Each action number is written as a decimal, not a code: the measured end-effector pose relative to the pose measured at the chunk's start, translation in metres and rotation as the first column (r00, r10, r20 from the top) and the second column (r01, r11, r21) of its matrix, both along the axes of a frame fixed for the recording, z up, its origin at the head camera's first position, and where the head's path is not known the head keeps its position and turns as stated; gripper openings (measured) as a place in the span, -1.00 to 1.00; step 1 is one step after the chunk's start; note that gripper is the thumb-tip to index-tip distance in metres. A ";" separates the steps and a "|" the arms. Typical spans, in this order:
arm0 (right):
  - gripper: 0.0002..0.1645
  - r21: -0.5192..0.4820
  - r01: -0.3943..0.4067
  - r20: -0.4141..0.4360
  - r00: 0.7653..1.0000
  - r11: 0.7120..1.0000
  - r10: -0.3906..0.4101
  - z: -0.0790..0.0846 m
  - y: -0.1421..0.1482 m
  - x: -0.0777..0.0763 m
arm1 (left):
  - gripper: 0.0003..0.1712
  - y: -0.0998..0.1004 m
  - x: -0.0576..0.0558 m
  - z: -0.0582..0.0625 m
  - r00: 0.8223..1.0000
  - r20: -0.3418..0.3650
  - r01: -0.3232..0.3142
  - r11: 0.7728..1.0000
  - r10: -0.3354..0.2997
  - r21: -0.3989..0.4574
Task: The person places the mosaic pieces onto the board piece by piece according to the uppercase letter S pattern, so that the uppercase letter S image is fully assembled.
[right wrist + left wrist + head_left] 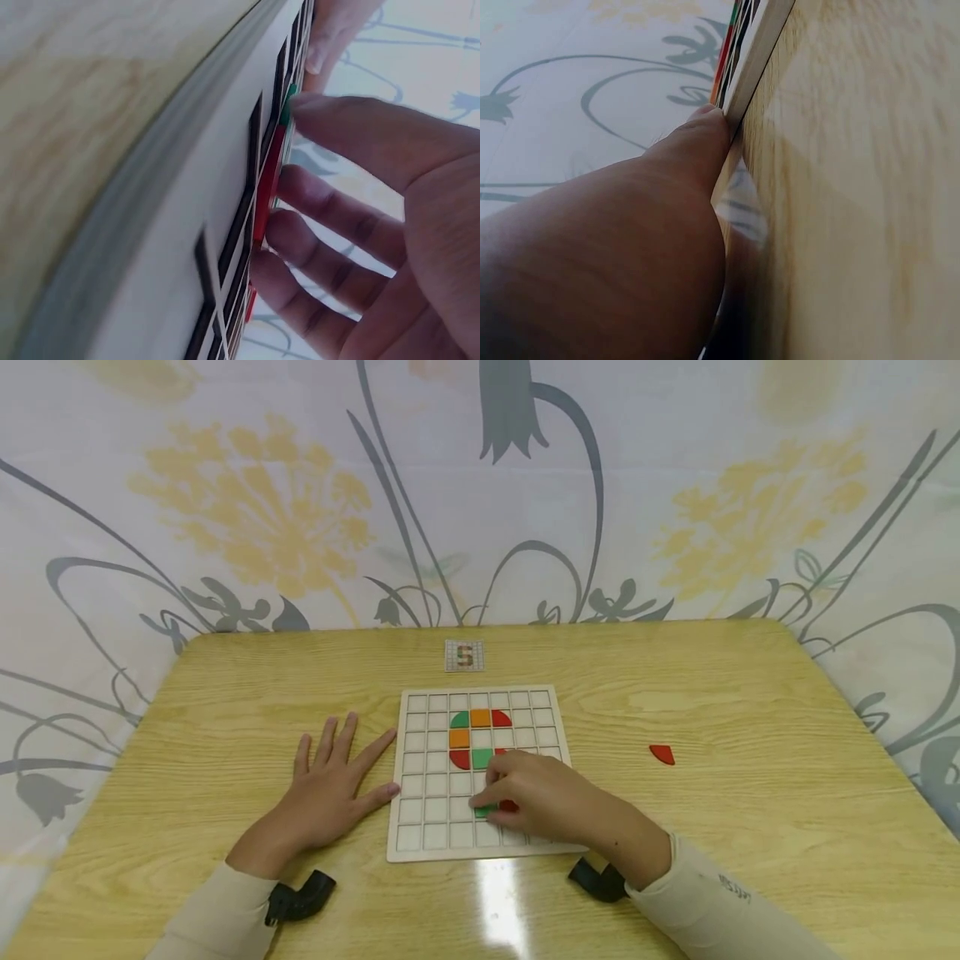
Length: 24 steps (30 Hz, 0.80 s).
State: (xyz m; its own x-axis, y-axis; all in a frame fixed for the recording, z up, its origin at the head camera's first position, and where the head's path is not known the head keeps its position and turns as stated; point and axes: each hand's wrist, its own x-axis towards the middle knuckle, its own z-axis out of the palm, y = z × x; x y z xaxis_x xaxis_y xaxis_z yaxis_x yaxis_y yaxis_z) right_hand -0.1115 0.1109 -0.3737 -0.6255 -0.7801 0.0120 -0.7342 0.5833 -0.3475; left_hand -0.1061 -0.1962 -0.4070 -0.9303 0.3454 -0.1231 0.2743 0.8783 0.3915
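A white grid board lies on the table. My right hand is over its lower part, thumb and index finger pinching a green tile at a cell. Beside that tile, a red piece shows under the other curled fingers. Higher on the grid sit a green quarter-round, orange squares, red quarter-rounds and a green square. Another red piece is partly hidden by my right hand. My left hand rests on the table, fingers spread, its thumb tip against the board's left edge.
A loose red quarter-round lies on the table right of the board. Behind the board is a small pattern card with an S-like figure on a grid. A flower-patterned curtain hangs along the table's far edge.
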 end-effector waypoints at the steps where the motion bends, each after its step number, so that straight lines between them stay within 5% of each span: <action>1: -0.74 0.004 0.000 -0.003 1.000 1.000 0.000 0.000 0.001 0.000 | -0.17 0.000 0.000 0.000 1.000 0.000 0.001 1.000 -0.001 0.000; 11: -0.66 -0.049 0.050 -0.091 0.994 0.998 -0.054 0.010 0.018 -0.006 | -0.17 -0.001 0.001 -0.003 1.000 0.003 0.004 1.000 -0.004 0.007; 16: -0.62 -0.065 0.163 -0.042 0.985 0.985 -0.166 0.017 0.038 -0.008 | -0.16 -0.001 0.000 -0.005 1.000 0.009 0.012 1.000 -0.012 0.014; 24: -0.63 -0.088 0.332 -0.077 0.938 0.939 -0.339 0.021 0.076 -0.010 | -0.16 -0.001 0.000 -0.002 1.000 -0.002 0.008 1.000 -0.008 0.007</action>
